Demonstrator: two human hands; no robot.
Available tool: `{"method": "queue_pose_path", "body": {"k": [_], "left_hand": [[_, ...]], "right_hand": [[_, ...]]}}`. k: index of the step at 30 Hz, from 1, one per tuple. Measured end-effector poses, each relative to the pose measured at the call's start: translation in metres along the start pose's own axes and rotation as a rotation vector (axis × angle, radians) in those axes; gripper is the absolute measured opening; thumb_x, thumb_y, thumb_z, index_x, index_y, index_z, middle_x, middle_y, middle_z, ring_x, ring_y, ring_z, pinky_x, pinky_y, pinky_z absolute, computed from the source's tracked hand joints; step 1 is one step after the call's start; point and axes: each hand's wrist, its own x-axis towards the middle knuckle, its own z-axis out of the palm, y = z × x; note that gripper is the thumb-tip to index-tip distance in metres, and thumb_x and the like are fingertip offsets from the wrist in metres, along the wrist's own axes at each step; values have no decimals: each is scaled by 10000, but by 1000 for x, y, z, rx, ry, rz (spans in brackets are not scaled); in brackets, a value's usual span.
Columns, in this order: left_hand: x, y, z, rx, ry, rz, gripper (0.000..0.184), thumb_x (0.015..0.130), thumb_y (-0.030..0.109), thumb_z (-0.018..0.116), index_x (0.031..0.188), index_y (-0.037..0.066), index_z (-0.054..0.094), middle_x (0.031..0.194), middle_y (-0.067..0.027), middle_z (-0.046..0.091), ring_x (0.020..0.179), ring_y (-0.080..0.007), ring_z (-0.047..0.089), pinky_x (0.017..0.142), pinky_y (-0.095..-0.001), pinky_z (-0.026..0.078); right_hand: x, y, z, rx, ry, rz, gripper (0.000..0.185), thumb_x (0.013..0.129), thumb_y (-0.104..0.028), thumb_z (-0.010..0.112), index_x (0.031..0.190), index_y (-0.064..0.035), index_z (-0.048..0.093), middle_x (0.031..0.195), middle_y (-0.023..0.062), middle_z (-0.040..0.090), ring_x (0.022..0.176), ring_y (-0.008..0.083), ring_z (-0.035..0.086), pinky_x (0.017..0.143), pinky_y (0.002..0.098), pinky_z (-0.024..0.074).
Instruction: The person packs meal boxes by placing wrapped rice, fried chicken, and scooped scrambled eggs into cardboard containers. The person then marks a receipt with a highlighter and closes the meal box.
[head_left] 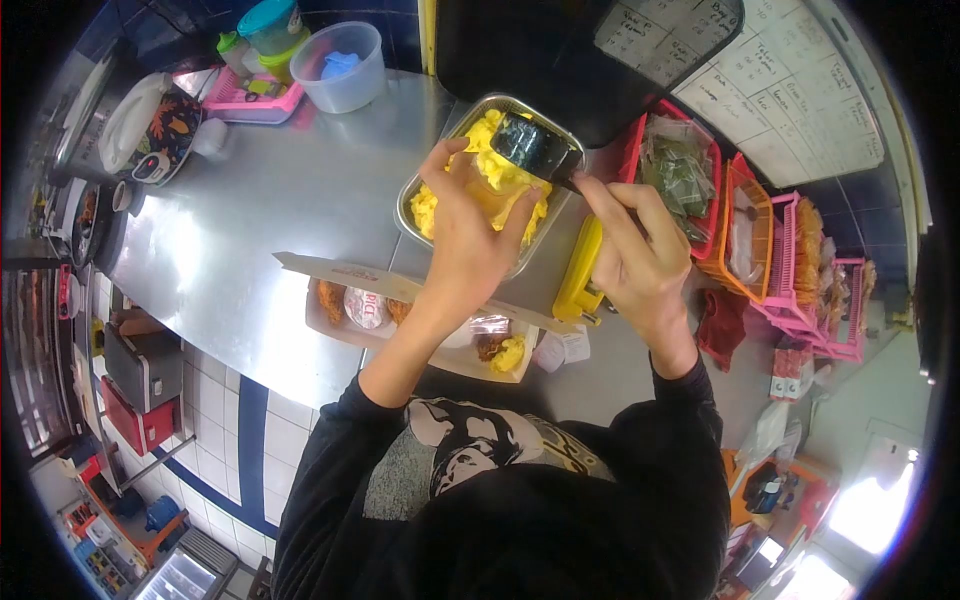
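Observation:
A metal tray (407, 208) holds a heap of scrambled egg (423, 212). My right hand (640, 250) grips the handle of a black scoop (535, 147), whose cup is over the egg. My left hand (468, 235) is over the tray, thumb and fingers curved around a pale, see-through rounded thing (487, 198) that I cannot identify. Below my left forearm is an open cardboard box (345, 330). It contains browned fried pieces (331, 298), a round wrapped pack (365, 308) marked with rice lettering, and a portion of egg (508, 354) at the right end.
A yellow holder (578, 272) lies right of the tray. Beyond it are a red basket (712, 215) of packets, an orange basket (745, 270) and pink racks (790, 250). At the back left stand a clear tub (345, 95), a pink basket (260, 108) and a rice cooker (150, 130).

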Motion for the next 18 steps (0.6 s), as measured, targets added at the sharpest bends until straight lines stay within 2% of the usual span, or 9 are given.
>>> {"method": "queue_pose_path", "body": {"k": [2,9,11,12,14,17,18], "left_hand": [[0,2,0,-33,-10,-78,655,826,11,653,1253,5,156,1088,-215,567,1026,-258,599,869,-321,457],[0,2,2,18,10,-34,668,819,19,665,1250,1,155,1110,-217,553,1049,-268,585,895,-336,443],[-1,-1,2,-24,31,4,705,789,47,709,1259,-14,186,1171,-273,429,1128,-381,521,882,-378,459],[-2,-3,2,-24,32,4,705,789,47,709,1259,-14,186,1171,-273,429,1128,-381,521,882,-378,459],[-2,-6,2,66,53,129,709,783,48,715,1259,-20,195,1189,-244,402,1126,-389,516,870,-387,464],[-2,-5,3,61,49,113,709,781,52,718,1259,-25,202,1218,-237,373,1106,-381,521,870,-389,464],[-3,-5,2,62,50,113,709,781,52,718,1259,-25,202,1218,-237,373,1106,-381,521,870,-389,464]], "right_hand": [[0,1,-1,11,-6,9,505,598,133,572,1072,-29,644,826,85,531,674,220,572,587,305,481],[-1,0,-6,91,5,46,478,609,135,570,1052,-24,653,817,89,541,673,221,573,583,297,473],[0,-1,-6,115,-3,39,473,612,136,567,1048,-23,654,817,90,540,671,222,573,583,295,472],[0,-1,-6,112,-1,26,470,616,138,564,1049,-22,654,818,91,539,672,224,573,586,294,473],[-2,-1,-6,109,1,14,467,621,140,560,1050,-20,653,818,93,537,672,225,573,588,294,473],[-2,-3,-6,119,43,53,457,622,130,570,1044,-21,656,818,97,544,663,231,572,587,288,471],[-1,-4,-5,138,8,57,418,654,129,571,1035,-21,659,811,99,552,654,219,570,584,282,468]]}}
